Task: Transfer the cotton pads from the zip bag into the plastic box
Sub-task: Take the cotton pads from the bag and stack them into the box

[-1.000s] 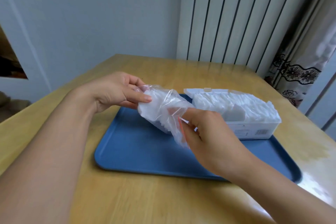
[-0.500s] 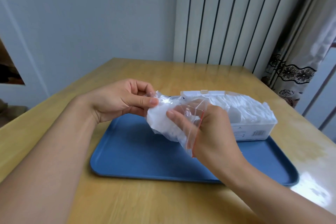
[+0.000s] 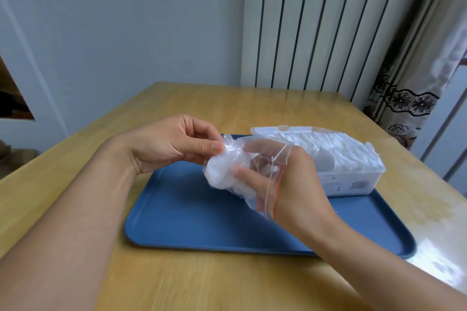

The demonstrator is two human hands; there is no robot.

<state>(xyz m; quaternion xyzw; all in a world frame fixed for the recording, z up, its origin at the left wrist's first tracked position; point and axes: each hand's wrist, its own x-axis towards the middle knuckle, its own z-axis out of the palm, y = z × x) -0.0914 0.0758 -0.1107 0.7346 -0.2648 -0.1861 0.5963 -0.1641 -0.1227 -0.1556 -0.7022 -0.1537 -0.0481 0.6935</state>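
Observation:
A clear zip bag (image 3: 262, 159) with a red seal strip hangs above the blue tray, with white cotton pads (image 3: 219, 174) bunched in its closed end. My left hand (image 3: 174, 144) pinches that closed end between thumb and fingers. My right hand (image 3: 290, 184) is pushed inside the bag's mouth, its fingers around the pads; the plastic covers it up to the knuckles. Behind it, the clear plastic box (image 3: 353, 182) stands open on the tray, heaped with white pads (image 3: 336, 151).
The blue tray (image 3: 192, 222) lies on a wooden table (image 3: 177, 285). The box's lid (image 3: 280, 130) is folded back behind it. A white ribbed radiator (image 3: 316, 20) and a patterned curtain (image 3: 409, 98) stand beyond the table's far edge.
My right hand has gone from gripping the bag's outside to reaching deep into its mouth. Both hands and the bag have risen slightly, and the bag has tipped more level.

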